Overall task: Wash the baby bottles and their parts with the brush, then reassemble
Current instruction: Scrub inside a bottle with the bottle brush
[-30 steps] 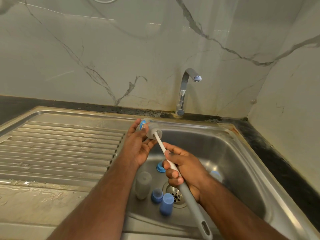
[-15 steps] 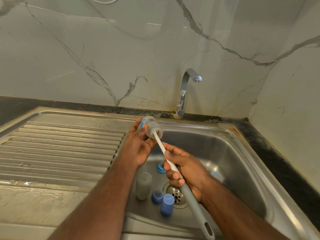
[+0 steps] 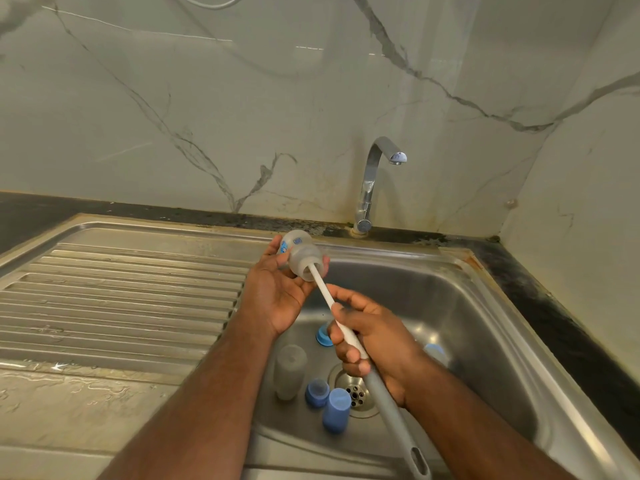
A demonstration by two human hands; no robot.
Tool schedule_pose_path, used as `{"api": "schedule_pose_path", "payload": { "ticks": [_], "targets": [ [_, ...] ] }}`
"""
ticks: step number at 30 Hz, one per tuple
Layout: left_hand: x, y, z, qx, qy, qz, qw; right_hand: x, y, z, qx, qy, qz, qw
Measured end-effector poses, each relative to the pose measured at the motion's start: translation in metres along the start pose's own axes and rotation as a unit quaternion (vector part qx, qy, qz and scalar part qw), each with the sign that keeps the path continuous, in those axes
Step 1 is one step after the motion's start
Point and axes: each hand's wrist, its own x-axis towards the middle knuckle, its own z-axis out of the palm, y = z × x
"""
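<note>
My left hand (image 3: 277, 292) grips a small clear baby bottle (image 3: 303, 252) with blue print, held over the sink's left rim with its mouth toward me. My right hand (image 3: 367, 337) grips the grey-and-white handle of the bottle brush (image 3: 329, 299); the brush head is hidden inside the bottle. On the sink floor stand a second clear bottle (image 3: 290, 370), a blue cap (image 3: 316, 392) and a taller blue cap (image 3: 336, 409). A blue ring (image 3: 323, 336) lies behind my right hand, and a pale blue part (image 3: 435, 353) shows to its right.
The steel sink basin (image 3: 467, 306) has a drain (image 3: 355, 391) at its middle. A ribbed draining board (image 3: 121, 299) spreads to the left. The chrome tap (image 3: 372, 181) stands at the back, no water running. Marble walls close the back and right.
The bottle has risen slightly and tilted more toward the tap, with the brush pushed in along with it. The parts in the sink have not moved.
</note>
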Motion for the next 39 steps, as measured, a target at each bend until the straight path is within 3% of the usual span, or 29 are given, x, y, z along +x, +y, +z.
{"api": "schedule_pose_path", "payload": {
  "ticks": [3, 9, 12, 17, 22, 25, 32, 34, 36, 39],
  "targets": [
    [0.001, 0.0, -0.001, 0.062, 0.018, -0.009, 0.998, 0.002, 0.002, -0.002, -0.171, 0.058, -0.048, 0.982],
    [-0.004, -0.006, 0.004, 0.209, 0.047, 0.0, 0.977, 0.003, 0.002, -0.006, -0.265, 0.092, -0.061, 0.958],
    [-0.002, -0.007, 0.004, 0.226, 0.053, 0.013, 0.973, 0.003, 0.002, -0.007, -0.229, 0.083, -0.053, 0.969],
    [0.001, -0.002, 0.003, 0.181, 0.074, 0.033, 0.98, 0.0, -0.004, -0.008, -0.049, 0.039, 0.008, 0.998],
    [0.003, -0.001, -0.001, 0.165, 0.089, 0.048, 0.981, -0.002, -0.008, -0.009, 0.103, -0.033, 0.058, 0.992],
    [0.005, 0.0, -0.002, 0.14, 0.077, 0.035, 0.987, -0.002, -0.007, -0.009, 0.09, -0.059, 0.058, 0.993],
    [0.007, 0.001, -0.006, 0.135, 0.064, 0.02, 0.989, -0.003, -0.003, -0.012, -0.204, 0.004, -0.007, 0.979],
    [0.008, 0.0, -0.007, 0.133, 0.068, 0.017, 0.989, -0.002, -0.001, -0.011, -0.167, 0.023, -0.006, 0.986],
    [0.009, 0.0, -0.007, 0.121, 0.073, 0.014, 0.99, -0.001, -0.002, -0.01, -0.054, 0.023, 0.019, 0.998],
    [0.008, 0.0, -0.005, 0.099, 0.065, 0.009, 0.993, -0.001, -0.004, -0.008, 0.063, -0.022, 0.052, 0.996]
  ]
}}
